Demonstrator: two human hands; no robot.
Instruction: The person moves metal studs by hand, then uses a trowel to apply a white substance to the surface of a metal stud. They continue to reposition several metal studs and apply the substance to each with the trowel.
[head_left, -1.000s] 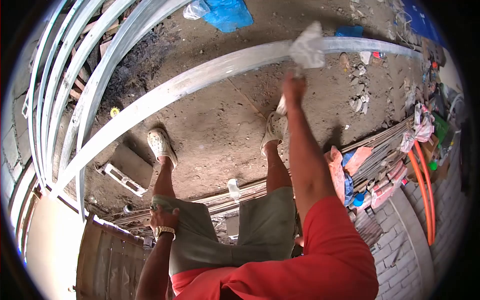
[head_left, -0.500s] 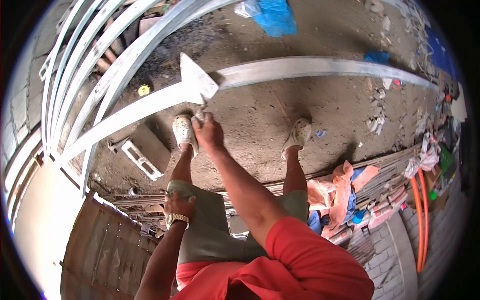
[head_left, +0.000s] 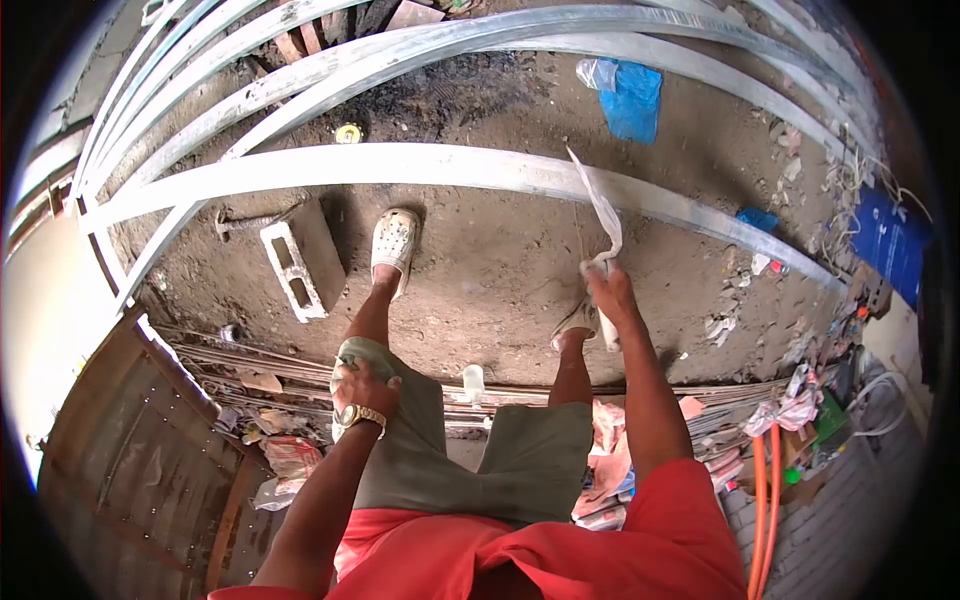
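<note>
My right hand [head_left: 612,292] is wrapped round the handle of a trowel [head_left: 600,205], whose pale blade is seen nearly edge-on. The blade is at the near edge of a long pale metal bar [head_left: 400,166]; whether they touch I cannot tell. Just below the hand is my foot in a beige clog [head_left: 580,320]. My left hand [head_left: 366,392], with a gold watch at the wrist, rests on my knee with its fingers spread and holds nothing.
Several curved-looking metal bars [head_left: 330,82] cross the far ground. A hollow block [head_left: 303,262] and a hammer [head_left: 250,224] lie at the left. Blue plastic [head_left: 632,102] lies beyond the bar. Orange pipes [head_left: 766,500] and a brown panel [head_left: 130,450] flank me.
The trowel in my right hand has moved right along the bar and turned from flat to nearly edge-on. My left hand stays on my knee. The head view has shifted.
</note>
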